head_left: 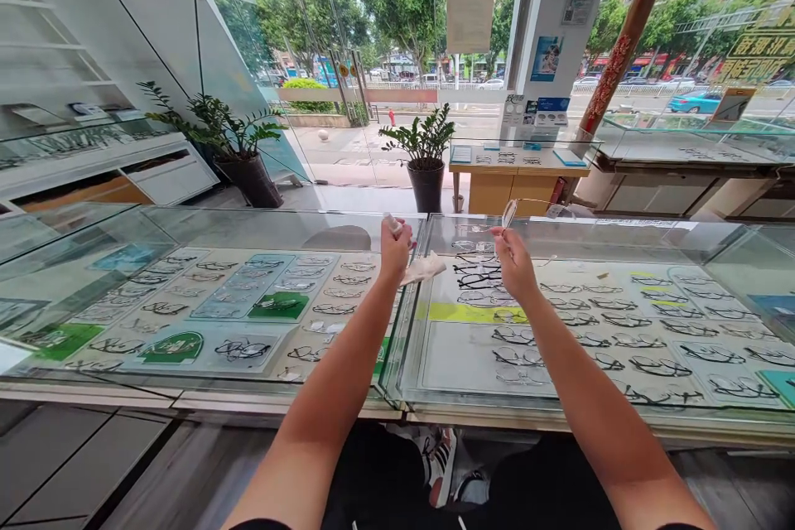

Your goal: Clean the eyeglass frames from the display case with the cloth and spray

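My left hand [396,248] is raised over the glass counter, its fingers wrapped round a small white bottle [392,223] whose top pokes out above them. To its right, my right hand [514,258] pinches a pair of thin-framed eyeglasses [509,214] between thumb and fingers. One lens faces upright and a fine temple reaches off to the right. A crumpled whitish cloth [426,268] lies on the glass top between the two hands, close to my left wrist. The two hands are apart, and neither touches the cloth as far as I can see.
Below the glass, the left display case [186,233] and the right display case [621,252] hold rows of eyeglasses. Beyond stand a potted plant [427,182], another potted plant [248,178] and a wooden display table [515,190]. A large window looks onto a street.
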Demonstrator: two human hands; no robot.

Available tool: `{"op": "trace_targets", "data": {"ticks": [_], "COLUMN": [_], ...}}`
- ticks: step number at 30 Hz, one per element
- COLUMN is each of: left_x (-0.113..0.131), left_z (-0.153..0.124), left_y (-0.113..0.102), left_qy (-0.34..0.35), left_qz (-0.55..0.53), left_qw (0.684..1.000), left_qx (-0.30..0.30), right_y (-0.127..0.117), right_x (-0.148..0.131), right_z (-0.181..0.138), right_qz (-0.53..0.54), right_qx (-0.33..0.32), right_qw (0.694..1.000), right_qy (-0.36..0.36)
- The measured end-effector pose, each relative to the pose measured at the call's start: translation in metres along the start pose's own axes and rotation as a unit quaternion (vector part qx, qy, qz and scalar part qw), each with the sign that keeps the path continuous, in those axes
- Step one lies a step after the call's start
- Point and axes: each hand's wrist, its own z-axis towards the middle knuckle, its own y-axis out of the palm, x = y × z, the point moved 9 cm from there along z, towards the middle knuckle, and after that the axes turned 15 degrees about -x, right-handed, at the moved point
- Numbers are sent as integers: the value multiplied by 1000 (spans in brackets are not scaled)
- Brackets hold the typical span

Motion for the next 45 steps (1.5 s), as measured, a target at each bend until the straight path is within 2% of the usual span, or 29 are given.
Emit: {"op": "trace_targets", "data": {"ticks": [2, 4, 6, 8, 13, 15, 19, 22, 27, 35, 40, 45], "left_x": [1, 5, 8, 11, 10, 7, 1, 0, 1, -4, -1, 6], "left_z": [-9, -27, -43, -50, -46, -43, -36, -35, -36, -35, -39, -53], "left_y": [46, 85, 107, 114, 111, 108, 97, 94, 92, 94, 99, 117], "left_qy": [-46, -103, -143, -159, -152, -142, -103, -79, -61, -57, -37, 9], "left_qz": [-137, -215, -249, -258, -244, -220, -113, -38, 29, 50, 72, 133], "left_qw": [979, 931, 887, 869, 879, 896, 950, 965, 966, 962, 955, 915], "left_qx": [-144, -277, -360, -391, -380, -357, -274, -249, -251, -262, -287, -380], "right_y": [9, 21, 33, 42, 56, 60, 69, 75, 81, 81, 68, 54], "right_x": [-4, -7, -11, -15, -21, -21, -20, -18, -19, -22, -14, 0], "right_z": [0, 0, 0, -2, -6, -7, -8, -9, -10, -11, -7, -3], "right_qz": [52, 95, 120, 137, 159, 183, 239, 265, 285, 296, 332, 378], "right_qx": [-21, -55, -86, -110, -154, -167, -199, -222, -244, -247, -196, -125], "right_qw": [998, 994, 988, 984, 974, 968, 948, 934, 923, 919, 916, 909], "right_qy": [13, 26, 33, 34, 38, 49, 71, 87, 85, 88, 111, 123]}}
